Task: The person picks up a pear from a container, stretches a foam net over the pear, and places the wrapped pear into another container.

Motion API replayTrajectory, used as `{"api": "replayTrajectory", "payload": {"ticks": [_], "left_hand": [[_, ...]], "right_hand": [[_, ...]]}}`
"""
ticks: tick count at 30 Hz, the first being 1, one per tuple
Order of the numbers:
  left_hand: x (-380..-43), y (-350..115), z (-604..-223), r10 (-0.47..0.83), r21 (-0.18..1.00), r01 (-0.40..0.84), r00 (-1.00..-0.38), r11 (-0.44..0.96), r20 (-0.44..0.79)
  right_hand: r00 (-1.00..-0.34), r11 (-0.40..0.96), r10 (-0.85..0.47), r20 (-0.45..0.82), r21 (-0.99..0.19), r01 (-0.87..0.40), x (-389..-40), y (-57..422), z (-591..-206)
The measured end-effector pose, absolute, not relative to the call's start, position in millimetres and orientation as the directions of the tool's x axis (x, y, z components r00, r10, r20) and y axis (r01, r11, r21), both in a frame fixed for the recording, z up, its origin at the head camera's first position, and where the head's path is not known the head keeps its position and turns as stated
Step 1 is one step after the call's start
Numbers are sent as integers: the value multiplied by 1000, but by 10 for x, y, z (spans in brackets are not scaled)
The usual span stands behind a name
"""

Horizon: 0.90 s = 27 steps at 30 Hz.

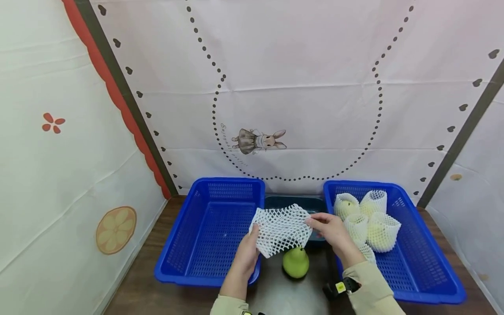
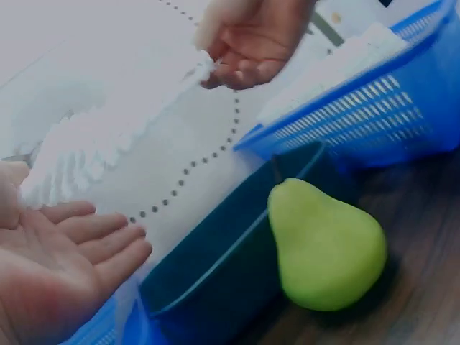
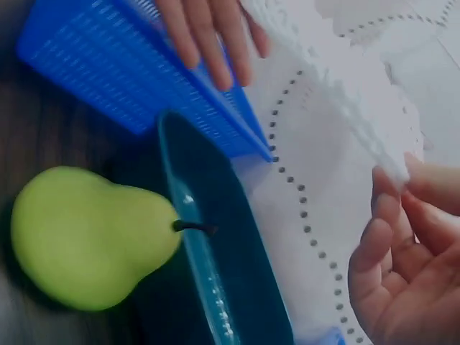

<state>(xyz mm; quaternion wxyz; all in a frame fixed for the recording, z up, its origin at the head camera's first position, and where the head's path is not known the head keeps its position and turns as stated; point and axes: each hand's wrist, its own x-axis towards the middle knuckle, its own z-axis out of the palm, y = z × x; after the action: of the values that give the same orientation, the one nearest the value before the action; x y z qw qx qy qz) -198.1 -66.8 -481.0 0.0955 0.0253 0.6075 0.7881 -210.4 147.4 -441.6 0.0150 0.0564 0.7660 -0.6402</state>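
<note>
A white foam fruit net (image 1: 280, 229) is stretched flat between both hands above the table. My left hand (image 1: 247, 250) pinches its left end under the thumb, the other fingers (image 2: 108, 241) extended below it. At the opposite end, my right hand (image 1: 331, 231) pinches the net's edge between thumb and fingertips. Beneath the net stands a green pear (image 1: 296, 263), its stem toward the dark teal bin (image 2: 215, 248). Neither hand touches the pear. In the right wrist view the pear (image 3: 90, 237) shows whole, beside the bin's rim.
To the left sits a blue perforated basket (image 1: 197, 245) with nothing visible inside. Another blue basket (image 1: 417, 262) on the right holds several pale fruits in foam nets (image 1: 382, 232). The teal bin lies between them at the back, against a printed cloth wall (image 1: 299, 109).
</note>
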Motion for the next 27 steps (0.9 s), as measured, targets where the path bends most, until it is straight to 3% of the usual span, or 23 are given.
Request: {"api": "replayTrajectory", "payload": {"ticks": [4, 7, 13, 18, 27], "left_hand": [[-1995, -613, -4847, 261, 903, -156, -964, -399, -51], [-2008, -548, -4875, 275, 810, -178, -961, -558, -21], [-2099, -629, -4927, 233, 615, -232, -969, -754, -80], [-2188, -707, -4977, 203, 513, -229, -973, -827, -107], [-2222, -730, -5003, 214, 481, -228, -973, -847, -85]], "right_hand": [[-994, 135, -70, -81, -988, 71, -2066, 1413, -4393], [-994, 79, -101, -33, -997, 25, -2044, 1331, -4403], [-998, 27, 49, -38, -999, 39, -2021, 1294, -4520], [-983, 146, 160, -95, -982, 119, -1937, 1261, -4832], [-988, 342, 82, -128, -928, 149, -1758, 1206, -5362]]}}
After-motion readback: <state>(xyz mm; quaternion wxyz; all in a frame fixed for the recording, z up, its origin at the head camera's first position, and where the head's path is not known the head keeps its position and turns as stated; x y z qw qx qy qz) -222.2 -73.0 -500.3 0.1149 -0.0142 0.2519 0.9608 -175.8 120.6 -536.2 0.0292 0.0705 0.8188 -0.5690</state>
